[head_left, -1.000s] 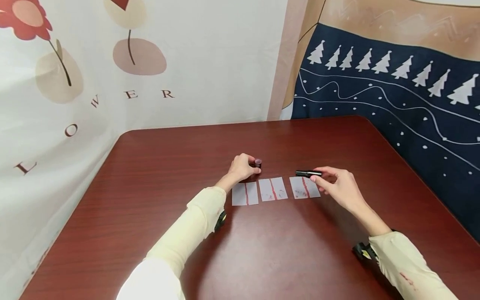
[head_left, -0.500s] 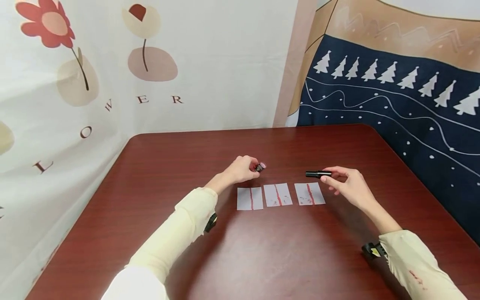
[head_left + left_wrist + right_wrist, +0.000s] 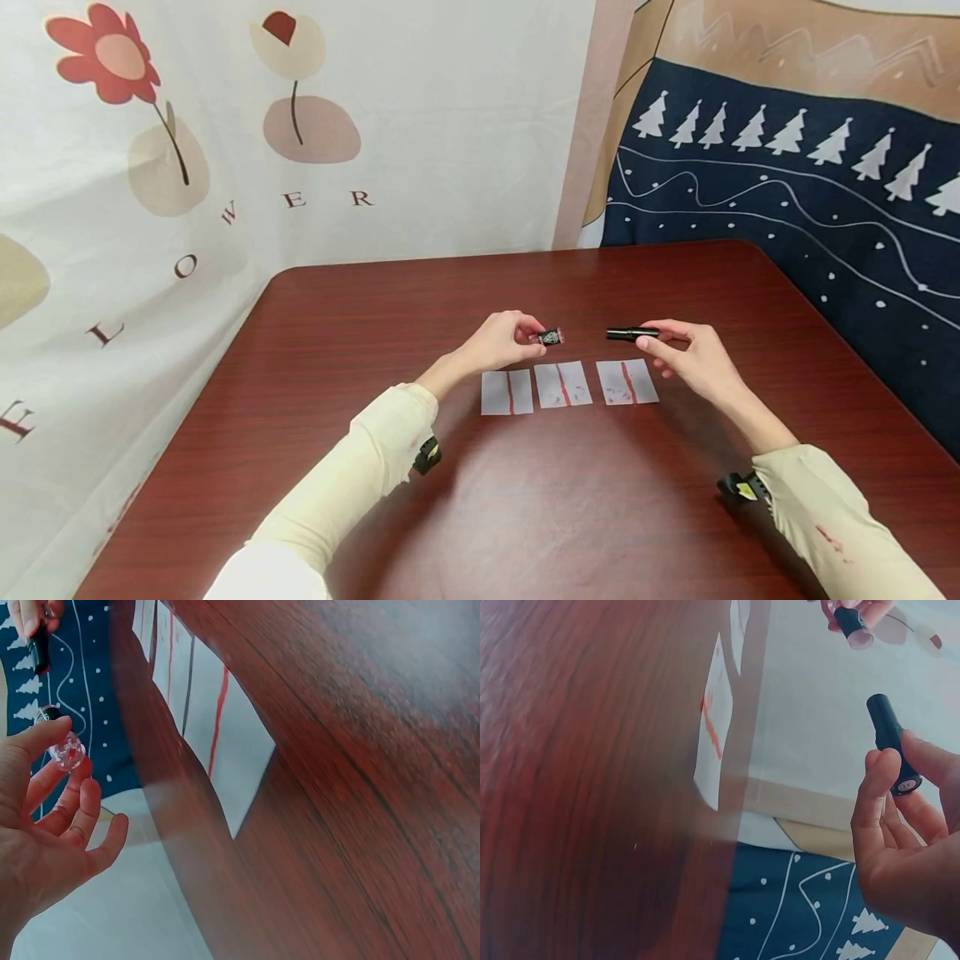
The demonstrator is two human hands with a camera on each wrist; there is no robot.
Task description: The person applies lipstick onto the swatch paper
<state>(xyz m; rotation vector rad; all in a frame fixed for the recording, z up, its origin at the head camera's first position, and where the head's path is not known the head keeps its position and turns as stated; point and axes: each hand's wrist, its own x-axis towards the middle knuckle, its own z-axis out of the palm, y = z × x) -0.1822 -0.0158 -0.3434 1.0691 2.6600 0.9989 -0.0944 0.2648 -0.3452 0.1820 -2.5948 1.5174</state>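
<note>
My left hand [image 3: 498, 342] pinches a short black lipstick cap [image 3: 551, 337] with white print, held sideways above the table. Its clear pinkish end [image 3: 67, 752] shows in the left wrist view. Between thumb and fingers my right hand [image 3: 696, 360] holds a slim black lipstick tube [image 3: 628, 333], its narrower end towards the cap. A small gap separates the two. In the right wrist view a round label sits on the base of the tube [image 3: 885, 724]. Below the hands lie three white paper squares, left [image 3: 493, 395], middle [image 3: 551, 388] and right [image 3: 613, 385], each with a red streak.
The pieces of paper lie in a row on a dark red-brown wooden table [image 3: 540, 500]. Behind it hangs a white cloth [image 3: 450, 125] with flower prints. A navy cloth [image 3: 720, 183] with white trees hangs at the right.
My left hand has moved right and tipped the cap from upright to sideways, so the gap to the lipstick tube is smaller. The right hand keeps its hold on the tube. The head view has shifted slightly.
</note>
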